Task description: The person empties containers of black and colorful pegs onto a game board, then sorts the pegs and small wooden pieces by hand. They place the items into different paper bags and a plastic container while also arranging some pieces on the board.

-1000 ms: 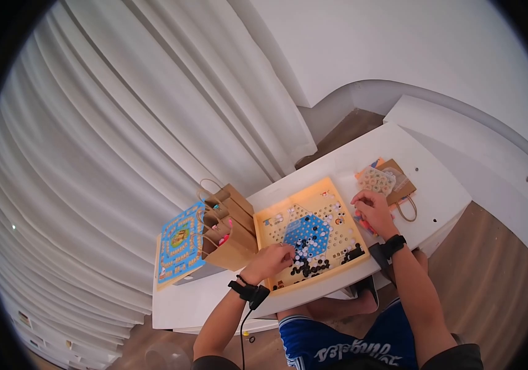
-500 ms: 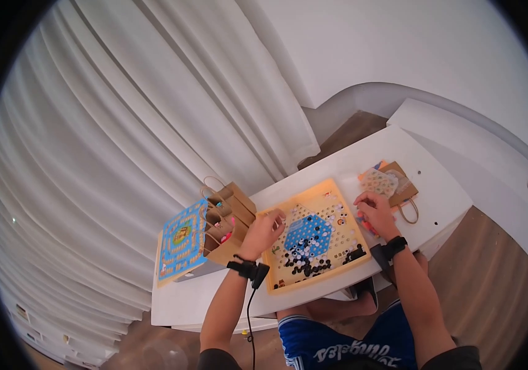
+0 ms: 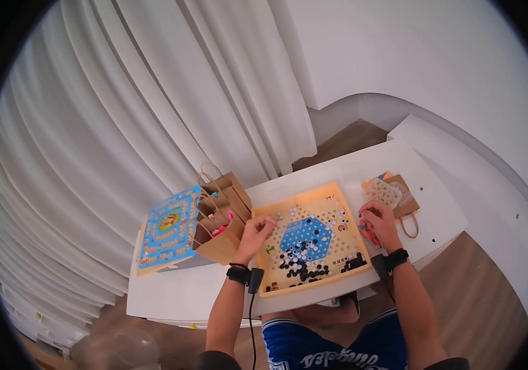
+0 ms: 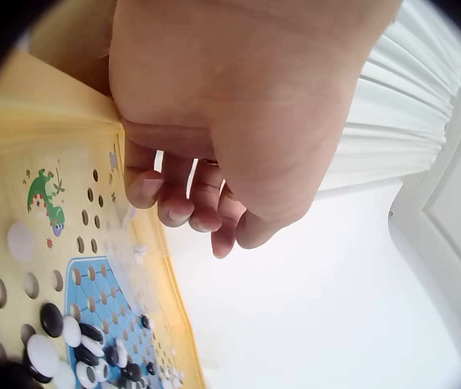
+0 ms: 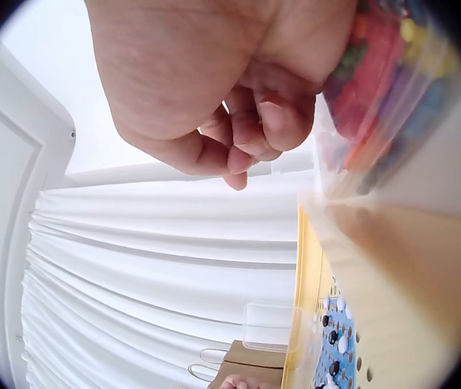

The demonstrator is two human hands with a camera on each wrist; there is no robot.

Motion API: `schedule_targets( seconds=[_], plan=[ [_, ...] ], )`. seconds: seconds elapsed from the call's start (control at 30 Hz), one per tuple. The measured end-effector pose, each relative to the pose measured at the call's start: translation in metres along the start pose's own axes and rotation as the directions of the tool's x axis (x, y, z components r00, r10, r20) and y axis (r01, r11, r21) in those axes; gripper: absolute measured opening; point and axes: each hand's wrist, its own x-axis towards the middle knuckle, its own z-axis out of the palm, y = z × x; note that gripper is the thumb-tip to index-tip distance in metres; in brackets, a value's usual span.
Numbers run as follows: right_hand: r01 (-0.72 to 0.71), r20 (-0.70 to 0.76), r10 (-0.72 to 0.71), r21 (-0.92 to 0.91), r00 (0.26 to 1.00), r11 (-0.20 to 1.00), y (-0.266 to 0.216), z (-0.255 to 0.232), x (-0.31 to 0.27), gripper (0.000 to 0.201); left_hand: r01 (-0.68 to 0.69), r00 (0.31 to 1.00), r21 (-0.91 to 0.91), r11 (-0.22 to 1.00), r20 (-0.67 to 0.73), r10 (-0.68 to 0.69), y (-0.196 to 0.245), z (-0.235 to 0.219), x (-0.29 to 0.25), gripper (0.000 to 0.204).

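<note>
In the head view my left hand (image 3: 256, 233) hovers by the left rim of a yellow game board (image 3: 304, 200). Its fingers hang loosely bent in the left wrist view, where no object shows in the hand (image 4: 230, 105). Black and white pieces (image 3: 304, 269) lie clustered over the board's blue hexagon and near side. My right hand (image 3: 380, 222) is beyond the right rim, fingers loosely curled, beside clear packaging with colourful pieces (image 5: 376, 89); no held object is visible in the right wrist view of the hand (image 5: 214, 89).
Open brown paper bags (image 3: 221, 237) stand left of the board, beside a box with a blue printed top (image 3: 168, 222). At the right lie a flat brown bag (image 3: 406, 194) and a patterned packet (image 3: 384, 192) on the white table (image 3: 144, 296).
My left hand has lifted from the pieces near the front of the board and moved back to its left rim. My right hand keeps about the same place. The head view has shifted slightly.
</note>
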Motion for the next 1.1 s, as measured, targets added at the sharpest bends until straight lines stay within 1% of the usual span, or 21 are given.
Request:
schedule_targets(
  seconds=[0.07, 0.17, 0.23, 0.33, 0.4, 0.43, 0.47, 0.5, 0.53, 0.57, 0.6, 0.67, 0.7, 0.77, 0.8, 0.87, 0.9, 0.97, 1.0, 1.07, 1.1],
  plan=[
    [-0.010, -0.002, 0.010, -0.010, 1.000, 1.000, -0.007, 0.002, -0.002, 0.009, -0.028, 0.999, -0.163, 0.986, 0.011, 0.030, 0.003, 0.001, -0.001, 0.018],
    [-0.009, -0.006, 0.009, -0.019, 1.000, 1.000, -0.008, 0.004, -0.001, 0.008, -0.011, 1.000, -0.261, 0.965, 0.001, 0.011, 0.001, -0.002, -0.004, 0.020],
    [-0.003, -0.004, 0.003, -0.038, 1.000, 0.999, -0.010, 0.007, -0.003, 0.008, -0.021, 1.000, -0.281, 0.959, 0.014, 0.026, -0.004, -0.004, -0.006, 0.021],
    [-0.063, 0.024, 0.065, -0.066, 0.998, 0.996, -0.021, 0.009, -0.001, 0.008, -0.046, 0.999, -0.333, 0.942, 0.011, 0.053, -0.009, -0.007, -0.012, 0.023],
    [-0.153, 0.061, 0.156, -0.057, 0.986, 0.987, -0.026, 0.008, 0.002, 0.008, -0.079, 0.996, -0.241, 0.967, 0.032, 0.089, -0.006, -0.008, -0.013, 0.023],
    [-0.159, 0.072, 0.165, -0.077, 0.984, 0.984, -0.024, 0.013, 0.005, 0.008, -0.078, 0.996, -0.258, 0.963, 0.015, 0.085, -0.006, -0.010, -0.012, 0.023],
    [-0.013, 0.085, 0.034, -0.240, 0.996, 0.971, -0.022, 0.017, 0.007, 0.008, -0.084, 0.995, -0.226, 0.970, 0.028, 0.093, -0.008, -0.010, -0.013, 0.022],
    [0.135, 0.122, -0.094, -0.390, 0.988, 0.911, -0.021, 0.021, 0.009, 0.009, -0.089, 0.994, -0.193, 0.977, 0.043, 0.099, -0.009, -0.010, -0.013, 0.022],
    [0.130, 0.137, -0.081, -0.403, 0.987, 0.906, -0.034, 0.035, 0.005, 0.009, -0.084, 0.995, -0.210, 0.974, 0.027, 0.092, -0.009, -0.011, -0.012, 0.022],
    [0.191, 0.287, -0.046, -0.503, 0.957, 0.843, -0.057, 0.060, -0.005, 0.011, -0.083, 0.994, -0.203, 0.976, 0.051, 0.095, -0.009, -0.012, -0.012, 0.021],
    [0.266, 0.424, 0.008, -0.580, 0.905, 0.770, -0.068, 0.082, -0.012, 0.014, -0.082, 0.992, -0.195, 0.977, 0.077, 0.099, -0.008, -0.012, -0.012, 0.020],
    [0.434, 0.651, 0.101, -0.605, 0.752, 0.668, -0.062, 0.107, -0.016, 0.023, -0.076, 0.993, -0.215, 0.974, 0.069, 0.093, -0.005, -0.010, -0.014, 0.020],
    [0.437, 0.657, 0.109, -0.607, 0.746, 0.663, -0.058, 0.118, -0.019, 0.023, -0.077, 0.993, -0.223, 0.972, 0.066, 0.094, -0.003, -0.010, -0.014, 0.021],
    [0.619, 0.781, 0.108, -0.564, 0.616, 0.547, -0.046, 0.134, -0.024, 0.031, -0.078, 0.994, -0.210, 0.975, 0.061, 0.093, -0.004, -0.011, -0.015, 0.021],
    [0.626, 0.788, 0.117, -0.561, 0.605, 0.542, -0.039, 0.137, -0.024, 0.031, -0.078, 0.994, -0.189, 0.979, 0.066, 0.092, -0.004, -0.011, -0.016, 0.020],
    [0.671, 0.781, 0.074, -0.577, 0.620, 0.466, -0.024, 0.141, -0.023, 0.031, -0.097, 0.993, -0.190, 0.977, 0.050, 0.108, 0.000, -0.010, -0.016, 0.022],
    [0.678, 0.789, 0.084, -0.572, 0.609, 0.462, -0.021, 0.143, -0.022, 0.031, -0.113, 0.991, -0.180, 0.977, 0.052, 0.124, 0.000, -0.009, -0.016, 0.024],
    [0.607, 0.745, 0.159, -0.631, 0.648, 0.482, -0.018, 0.144, -0.022, 0.021, -0.120, 0.990, -0.189, 0.975, 0.043, 0.131, -0.002, -0.008, -0.015, 0.024],
    [0.611, 0.748, 0.164, -0.631, 0.643, 0.479, -0.018, 0.144, -0.022, 0.021, -0.127, 0.989, -0.190, 0.974, 0.049, 0.139, -0.004, -0.008, -0.015, 0.024],
    [0.555, 0.715, 0.223, -0.669, 0.663, 0.493, -0.018, 0.143, -0.020, 0.015, -0.131, 0.989, -0.206, 0.970, 0.047, 0.144, -0.006, -0.008, -0.014, 0.023],
    [0.560, 0.716, 0.225, -0.669, 0.660, 0.488, -0.017, 0.141, -0.020, 0.015, -0.135, 0.988, -0.215, 0.967, 0.050, 0.149, -0.007, -0.007, -0.013, 0.023]
  ],
)
